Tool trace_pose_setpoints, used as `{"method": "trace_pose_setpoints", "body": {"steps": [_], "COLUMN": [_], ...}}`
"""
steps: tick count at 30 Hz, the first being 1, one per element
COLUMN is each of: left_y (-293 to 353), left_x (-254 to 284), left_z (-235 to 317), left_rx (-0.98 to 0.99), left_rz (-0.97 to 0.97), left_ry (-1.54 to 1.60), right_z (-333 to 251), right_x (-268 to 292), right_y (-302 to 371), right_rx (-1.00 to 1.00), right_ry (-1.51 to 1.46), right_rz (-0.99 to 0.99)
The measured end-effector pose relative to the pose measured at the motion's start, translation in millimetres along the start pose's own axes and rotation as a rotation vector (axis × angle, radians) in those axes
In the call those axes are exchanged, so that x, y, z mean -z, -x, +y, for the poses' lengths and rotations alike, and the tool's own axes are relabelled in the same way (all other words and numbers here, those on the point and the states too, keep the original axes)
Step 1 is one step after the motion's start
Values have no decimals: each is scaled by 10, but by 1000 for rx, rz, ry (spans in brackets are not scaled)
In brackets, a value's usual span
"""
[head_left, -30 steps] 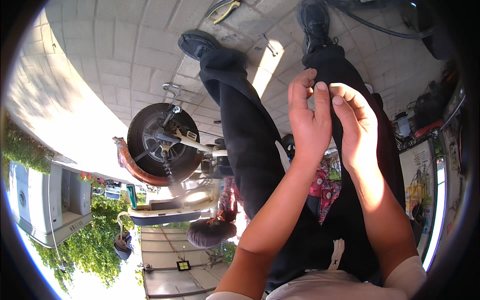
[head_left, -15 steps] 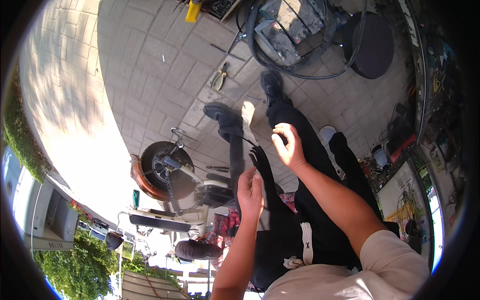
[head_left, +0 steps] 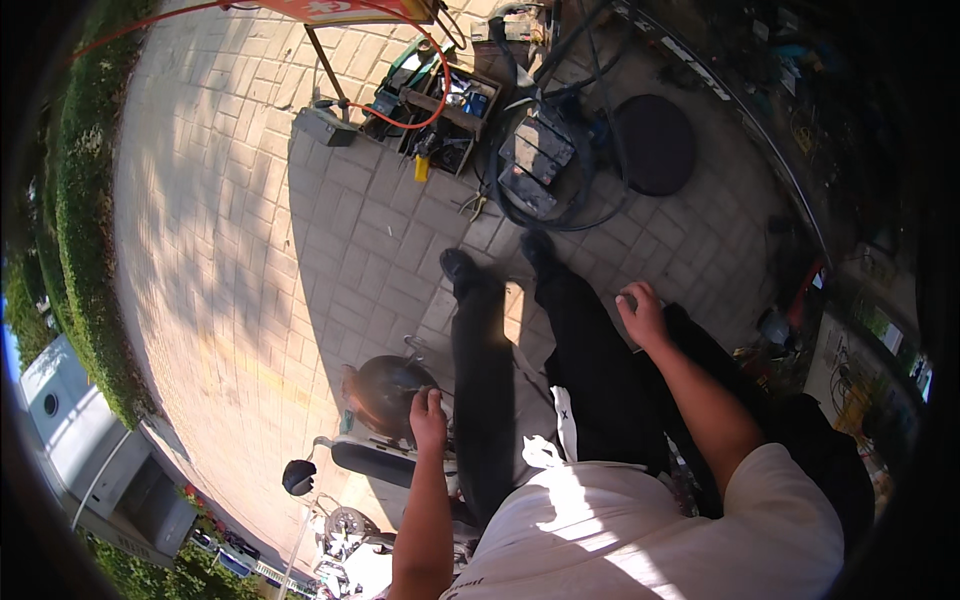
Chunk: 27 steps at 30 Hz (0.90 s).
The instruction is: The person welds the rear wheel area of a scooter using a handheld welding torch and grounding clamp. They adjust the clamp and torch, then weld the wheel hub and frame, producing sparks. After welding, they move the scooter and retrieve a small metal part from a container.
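My left hand (head_left: 428, 420) hangs in the air beside my left leg, its fingers loosely bent with nothing seen in them. Below it in the picture are the dark wheel (head_left: 385, 390) and black seat (head_left: 368, 462) of a scooter or similar vehicle. My right hand (head_left: 643, 312) is held out to the right of my right thigh, thumb apart from the loosely curled fingers, and also appears empty. Neither hand visibly touches anything. Both black shoes (head_left: 537, 252) stand on the paving, and a pair of pliers (head_left: 473, 205) with yellowish handles lies ahead of them.
Battery-like blocks (head_left: 538, 150) lie ringed by thick black cable (head_left: 560, 222), next to a round black stool (head_left: 660, 145). Beyond are an open toolbox (head_left: 480, 98), a grey metal box (head_left: 325, 126) and an orange hose (head_left: 446, 85). Clutter lines the right side.
My view has risen and shifted, with legs now straighter as if standing. My hands have moved farther apart; the toolbox and hose have come into view.
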<state>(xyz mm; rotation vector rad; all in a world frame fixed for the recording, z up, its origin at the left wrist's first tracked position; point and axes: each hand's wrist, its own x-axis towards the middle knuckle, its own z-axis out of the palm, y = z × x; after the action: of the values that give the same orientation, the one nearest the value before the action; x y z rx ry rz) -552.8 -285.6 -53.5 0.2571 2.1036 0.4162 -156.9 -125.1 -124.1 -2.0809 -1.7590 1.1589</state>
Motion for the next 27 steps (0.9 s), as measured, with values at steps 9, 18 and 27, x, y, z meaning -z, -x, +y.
{"method": "trace_pose_setpoints", "body": {"steps": [9, 18, 27], "left_y": [-547, -826, -2242], "left_x": [1154, 2593, 2513], "left_z": [-555, -1530, -930], "left_rx": [-231, -192, -457], "left_rz": [-155, -162, -290], "left_ry": [-305, -487, -673], "right_z": [156, -728, 3], "right_x": [31, -404, -913], "right_y": [1713, 2005, 3604], "right_rx": [-304, -289, -598], "right_ry": [151, 19, -15], "right_rz": [123, 281, 502]}}
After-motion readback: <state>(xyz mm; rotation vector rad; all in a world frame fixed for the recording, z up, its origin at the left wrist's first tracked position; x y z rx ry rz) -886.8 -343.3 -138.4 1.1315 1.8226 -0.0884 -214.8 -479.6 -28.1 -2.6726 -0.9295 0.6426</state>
